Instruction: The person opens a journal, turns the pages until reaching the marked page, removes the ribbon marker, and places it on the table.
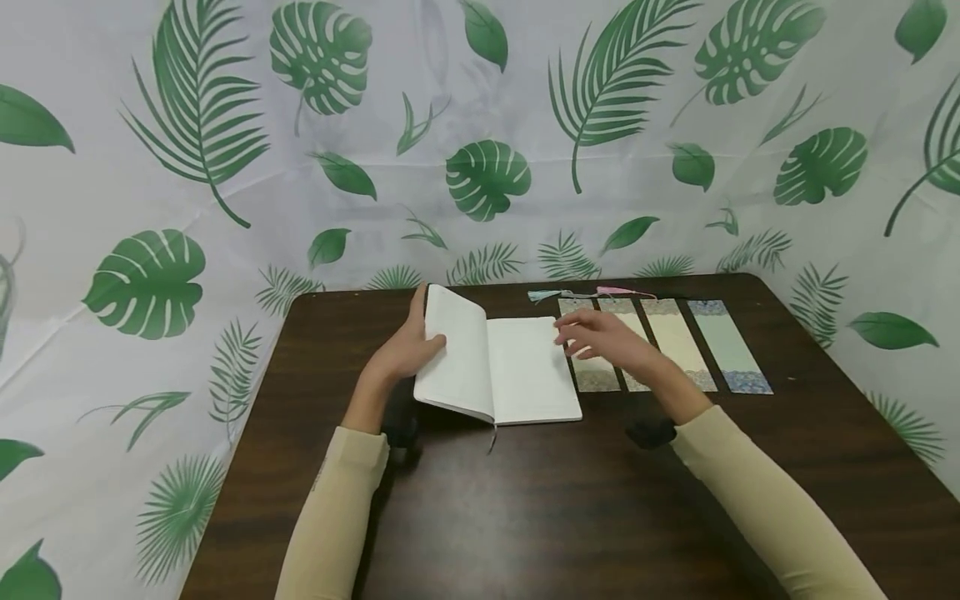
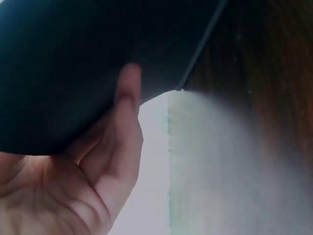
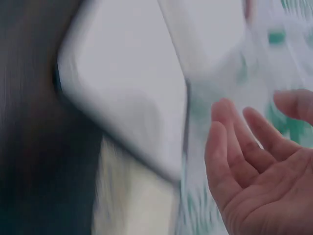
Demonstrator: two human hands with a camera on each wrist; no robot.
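Note:
An open notebook [image 1: 532,375] with blank white pages lies on the table, its left half raised at a slant. My left hand [image 1: 405,350] grips that raised half at its outer edge, thumb on the page. In the left wrist view, the fingers of the left hand [image 2: 117,147] lie against the dark cover [image 2: 73,73]. My right hand [image 1: 611,337] hovers by the notebook's right edge with loosely bent fingers. The right wrist view shows nothing held in the right hand [image 3: 266,171], apart from the blurred page [image 3: 127,73]. A ribbon [image 1: 492,439] hangs from the spine.
Several patterned bookmarks lie in a row right of the notebook, including a green one [image 1: 720,346] and a cream one [image 1: 678,342]; my right hand partly covers others. A teal tassel [image 1: 543,295] and a pink tassel [image 1: 615,291] lie behind. A leaf-printed cloth [image 1: 420,192] hangs beyond the dark table [image 1: 487,517].

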